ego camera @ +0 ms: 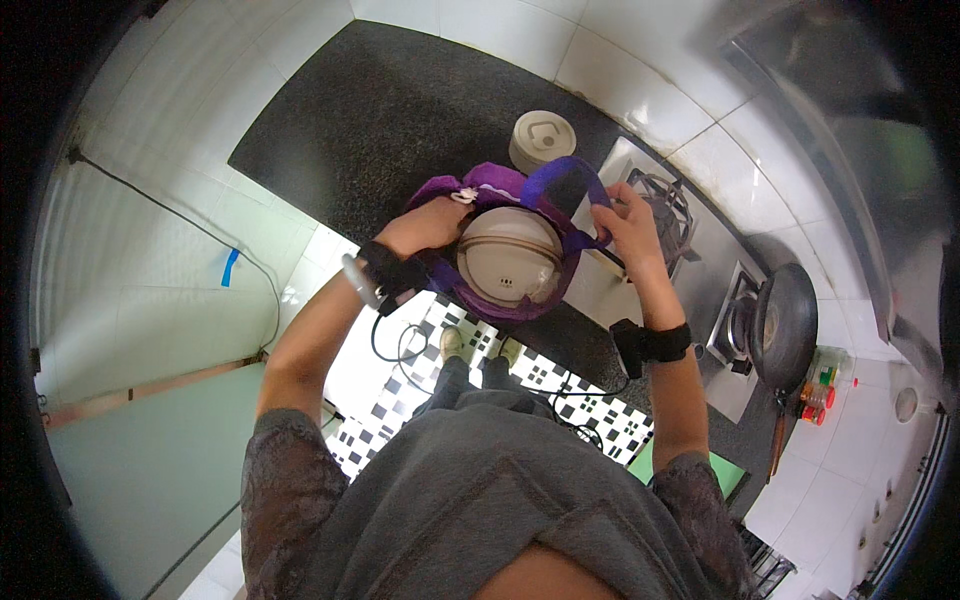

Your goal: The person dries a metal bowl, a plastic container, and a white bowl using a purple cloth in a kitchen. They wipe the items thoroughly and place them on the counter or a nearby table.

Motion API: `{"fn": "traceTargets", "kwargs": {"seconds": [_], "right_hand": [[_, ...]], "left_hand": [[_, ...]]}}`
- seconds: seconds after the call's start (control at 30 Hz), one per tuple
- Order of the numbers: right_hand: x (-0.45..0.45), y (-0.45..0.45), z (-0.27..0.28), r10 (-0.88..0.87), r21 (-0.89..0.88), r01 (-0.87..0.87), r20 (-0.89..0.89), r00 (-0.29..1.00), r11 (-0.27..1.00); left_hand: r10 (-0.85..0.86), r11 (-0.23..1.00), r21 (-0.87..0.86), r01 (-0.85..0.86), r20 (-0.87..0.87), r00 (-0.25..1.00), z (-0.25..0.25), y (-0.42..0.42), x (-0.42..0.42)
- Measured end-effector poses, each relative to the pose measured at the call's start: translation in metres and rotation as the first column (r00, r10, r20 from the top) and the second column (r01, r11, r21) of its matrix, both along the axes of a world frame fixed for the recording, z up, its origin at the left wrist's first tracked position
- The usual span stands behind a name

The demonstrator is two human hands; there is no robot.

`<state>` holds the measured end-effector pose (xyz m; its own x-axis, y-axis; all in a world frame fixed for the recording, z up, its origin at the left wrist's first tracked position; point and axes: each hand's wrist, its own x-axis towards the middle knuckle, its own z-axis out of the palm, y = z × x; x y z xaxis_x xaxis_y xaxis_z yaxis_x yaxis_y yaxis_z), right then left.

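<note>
A purple cloth bag (487,177) is at the front edge of the dark counter, its mouth open towards me. Inside sits a round cream container (499,259), lid up, with a handle band lying across it. My left hand (429,225) grips the bag's left rim beside a pale drawstring toggle (465,196); its fingertips are partly hidden between bag and container. In my right hand (632,225) is the bag's blue-purple strap (562,171), pinched between thumb and fingers and pulled out to the right. Behind the bag stands a second round cream lidded container (543,141).
To the right is a steel gas stove (600,289) with a near burner grate (667,214). A black wok (784,326) rests on the other burner, its wooden handle (775,442) pointing towards me. Red-capped jars (817,394) stand by the wall. Black cables (401,352) hang below my wrists.
</note>
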<state>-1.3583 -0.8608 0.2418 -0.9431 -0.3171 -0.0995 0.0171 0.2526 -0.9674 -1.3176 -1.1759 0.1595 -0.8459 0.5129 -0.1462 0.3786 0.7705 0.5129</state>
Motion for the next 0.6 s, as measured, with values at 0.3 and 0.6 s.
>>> {"fn": "traceTargets", "kwargs": {"seconds": [0.3, 0.6], "right_hand": [[-0.055, -0.006, -0.023, -0.091, 0.313, 0.129, -0.131, 0.987, 0.941], [0.004, -0.069, 0.03, 0.881, 0.409, -0.795, -0.052, 0.469, 0.448]], "left_hand": [[0.156, 0.95, 0.301, -0.086, -0.219, 0.963, 0.085, 0.07, 0.103], [0.532, 0.837, 0.404, -0.368, -0.447, 0.719, 0.063, 0.09, 0.114]]}}
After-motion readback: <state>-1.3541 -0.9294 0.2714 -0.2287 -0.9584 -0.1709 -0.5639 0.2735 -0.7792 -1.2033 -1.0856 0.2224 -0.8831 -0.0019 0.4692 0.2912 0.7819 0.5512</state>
